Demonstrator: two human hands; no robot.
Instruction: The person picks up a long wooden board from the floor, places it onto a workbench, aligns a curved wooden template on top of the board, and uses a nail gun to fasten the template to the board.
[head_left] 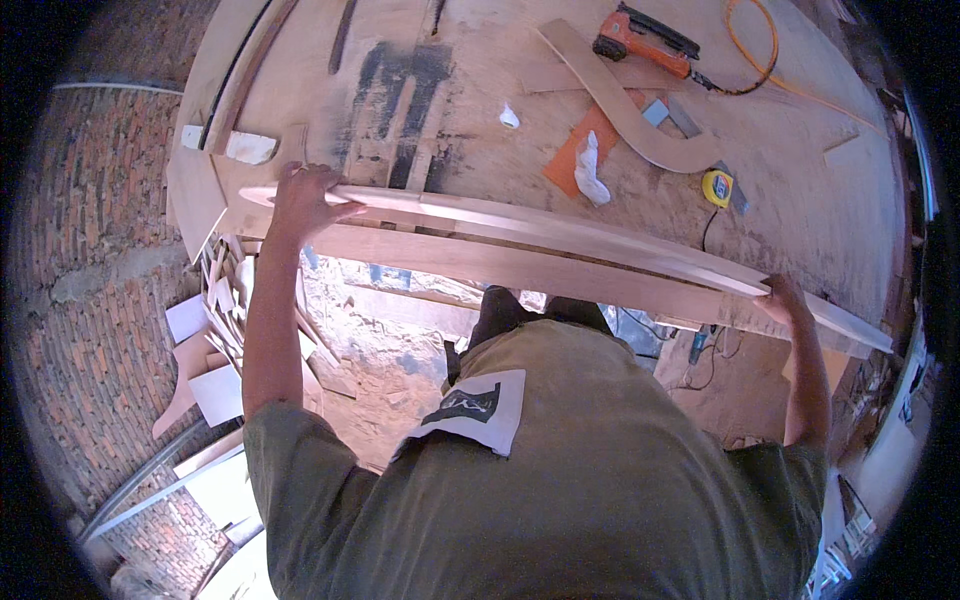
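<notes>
Brickwork (pixel 110 200) lies left of your wooden worktable (pixel 800 110), which bears 1 curved wooden piece (pixel 632 112), 1 orange nail gun (pixel 640 42) and 1 yellow tape measure (pixel 717 188). Along its near edge runs 1 long pale board (pixel 540 230); your left hand (pixel 306 200) grips it near its left end, your right hand (pixel 784 300) near its right.

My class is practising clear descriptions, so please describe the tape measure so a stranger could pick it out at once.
On the big wooden workbench, find the curved wooden piece right of centre. Just below its rounded lower end in the picture sits the tape measure, whose yellow case sets it apart from the grey strip beside it.
</notes>
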